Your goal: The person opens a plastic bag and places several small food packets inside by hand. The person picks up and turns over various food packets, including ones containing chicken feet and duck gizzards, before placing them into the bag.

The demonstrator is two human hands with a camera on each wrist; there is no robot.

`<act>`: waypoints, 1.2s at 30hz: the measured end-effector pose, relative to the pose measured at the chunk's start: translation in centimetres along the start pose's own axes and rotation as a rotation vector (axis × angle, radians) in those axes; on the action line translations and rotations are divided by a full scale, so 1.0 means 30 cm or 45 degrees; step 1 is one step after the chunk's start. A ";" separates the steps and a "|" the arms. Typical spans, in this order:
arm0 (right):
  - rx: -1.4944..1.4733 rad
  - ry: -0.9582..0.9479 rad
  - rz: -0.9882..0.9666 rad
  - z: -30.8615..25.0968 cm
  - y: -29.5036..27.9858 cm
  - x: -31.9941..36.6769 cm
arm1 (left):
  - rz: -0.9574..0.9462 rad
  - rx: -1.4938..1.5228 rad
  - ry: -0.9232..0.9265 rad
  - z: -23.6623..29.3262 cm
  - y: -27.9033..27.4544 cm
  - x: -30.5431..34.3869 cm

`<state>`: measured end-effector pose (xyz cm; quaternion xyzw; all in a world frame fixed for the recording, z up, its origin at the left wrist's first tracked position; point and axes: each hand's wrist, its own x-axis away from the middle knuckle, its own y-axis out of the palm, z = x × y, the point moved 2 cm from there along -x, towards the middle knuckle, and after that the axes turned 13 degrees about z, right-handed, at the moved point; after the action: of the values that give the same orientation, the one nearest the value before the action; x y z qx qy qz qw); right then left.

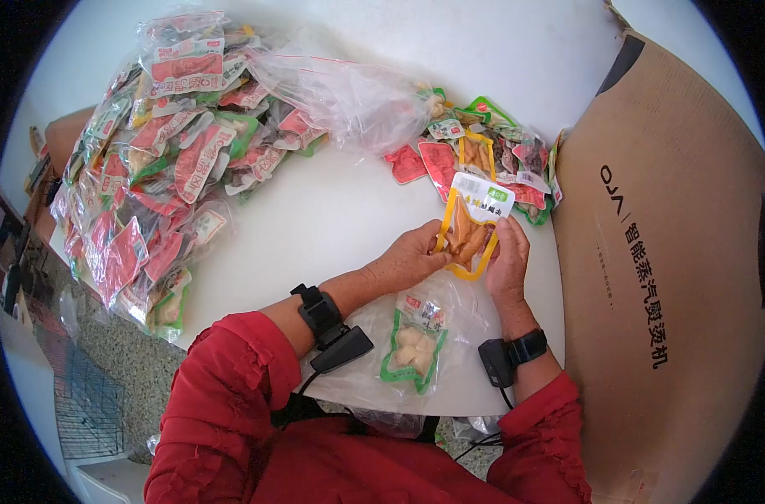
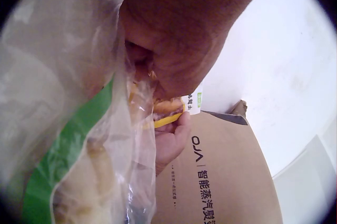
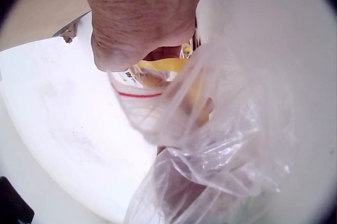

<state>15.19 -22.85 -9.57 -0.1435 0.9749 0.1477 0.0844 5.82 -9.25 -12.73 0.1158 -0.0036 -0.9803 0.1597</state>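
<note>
Both hands hold one yellow-edged snack packet [image 1: 470,231] above the table, its white printed top tilted up and brown pieces showing through the window. My left hand [image 1: 407,259] pinches its left edge, while my right hand [image 1: 509,262] grips the right edge. Beneath them, nearer the body, a clear zip bag [image 1: 464,312] lies with a green-edged packet [image 1: 414,346] of pale pieces inside it. The bag's film crosses in front of the hands in both wrist views. Much of the left fingers is hidden behind the left hand's back in the left wrist view.
A large heap of bagged packets [image 1: 176,160] covers the table's left side. Beyond the hands lies a smaller pile of loose packets [image 1: 517,164], with an empty-looking clear bag [image 1: 340,97] beside it. A tall cardboard box [image 1: 659,277] stands along the right edge of the white table [image 1: 315,210].
</note>
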 end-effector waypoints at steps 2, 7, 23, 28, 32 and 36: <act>-0.012 0.004 0.018 0.003 0.000 0.000 | -0.051 -0.028 -0.018 -0.009 -0.003 -0.006; -0.012 0.007 0.066 0.021 -0.010 -0.009 | -0.113 -0.124 -0.105 0.022 -0.007 0.001; 0.039 -0.028 0.071 0.019 -0.012 0.004 | -0.003 -0.020 -0.015 -0.003 -0.001 -0.003; -0.030 0.033 0.024 0.005 -0.004 0.000 | -0.026 0.027 -0.035 0.019 -0.001 0.003; -0.080 0.057 -0.020 -0.005 0.003 0.004 | -0.028 0.033 -0.030 0.026 0.000 0.009; -0.056 0.054 0.047 -0.011 0.009 0.017 | -0.028 -0.065 -0.073 0.027 -0.005 0.008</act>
<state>14.57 -22.84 -9.29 -0.1304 0.9755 0.1676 0.0578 5.37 -9.20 -12.00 0.0835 0.0183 -0.9847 0.1518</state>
